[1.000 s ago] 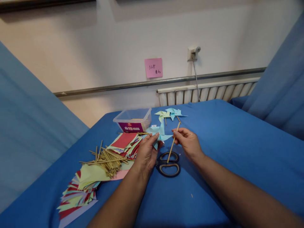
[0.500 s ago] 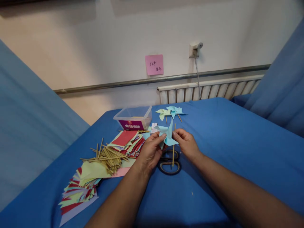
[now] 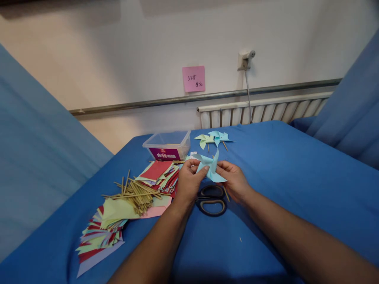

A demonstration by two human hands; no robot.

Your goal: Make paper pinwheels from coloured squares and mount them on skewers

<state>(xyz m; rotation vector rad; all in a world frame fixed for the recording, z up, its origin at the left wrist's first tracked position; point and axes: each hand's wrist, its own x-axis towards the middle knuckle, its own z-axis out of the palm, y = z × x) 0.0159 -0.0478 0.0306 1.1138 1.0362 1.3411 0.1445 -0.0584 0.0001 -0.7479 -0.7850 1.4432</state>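
Note:
A light blue paper pinwheel (image 3: 212,169) is held up between my two hands, its blades folded inward. My left hand (image 3: 192,179) pinches it from the left, thumb pressed near the centre. On the other side my right hand (image 3: 233,179) has its fingers closed behind the blades, gripping a thin wooden stick (image 3: 226,194) whose lower end pokes out below. The stick's upper part is mostly hidden by the paper. Below the pinwheel, scissors with black handles (image 3: 212,208) lie on the blue cloth, their blades out of sight.
Two finished-looking pinwheels, one green (image 3: 204,140) and one blue (image 3: 220,137), lie farther back. To the left are a clear plastic box (image 3: 168,146), a pile of sticks (image 3: 139,197), stacked coloured paper squares (image 3: 158,170) and fanned paper strips (image 3: 100,236). A radiator (image 3: 266,110) stands behind.
My right hand has shifted its hold behind the pinwheel. The stick, upright in front before, now slants down to the right, mostly behind the paper.

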